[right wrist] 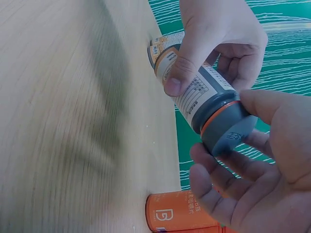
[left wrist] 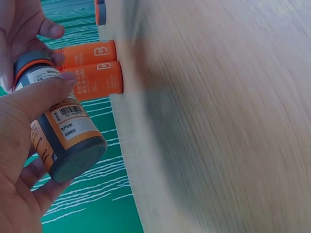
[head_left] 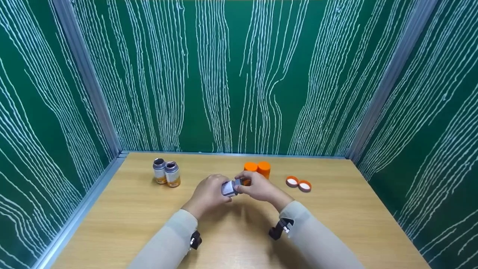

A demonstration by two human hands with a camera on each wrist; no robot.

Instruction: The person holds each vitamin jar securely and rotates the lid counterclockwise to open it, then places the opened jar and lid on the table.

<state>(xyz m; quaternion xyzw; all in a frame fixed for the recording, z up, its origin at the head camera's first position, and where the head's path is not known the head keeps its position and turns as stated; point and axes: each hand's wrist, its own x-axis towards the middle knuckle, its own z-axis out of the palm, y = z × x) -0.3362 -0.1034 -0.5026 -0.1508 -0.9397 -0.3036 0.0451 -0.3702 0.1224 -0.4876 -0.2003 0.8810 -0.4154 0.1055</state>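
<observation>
A dark grey pill bottle (left wrist: 73, 121) with a white and orange label is held tilted above the table. My left hand (head_left: 212, 191) grips its body, with the thumb laid along the label. At the other end is a grey cap (right wrist: 228, 128), an orange ring showing at its edge. My right hand (head_left: 257, 185) holds this cap between thumb and fingers. In the right wrist view the thumb touches one side of the cap and the fingertips (right wrist: 201, 153) the opposite side.
Two similar bottles (head_left: 172, 175) stand uncapped at the back left. Two orange canisters (head_left: 264, 169) stand behind my right hand. Further right, two caps (head_left: 304, 186) lie with their white insides up. Green panels (head_left: 231, 74) with white wavy lines border the wooden table (head_left: 130, 224).
</observation>
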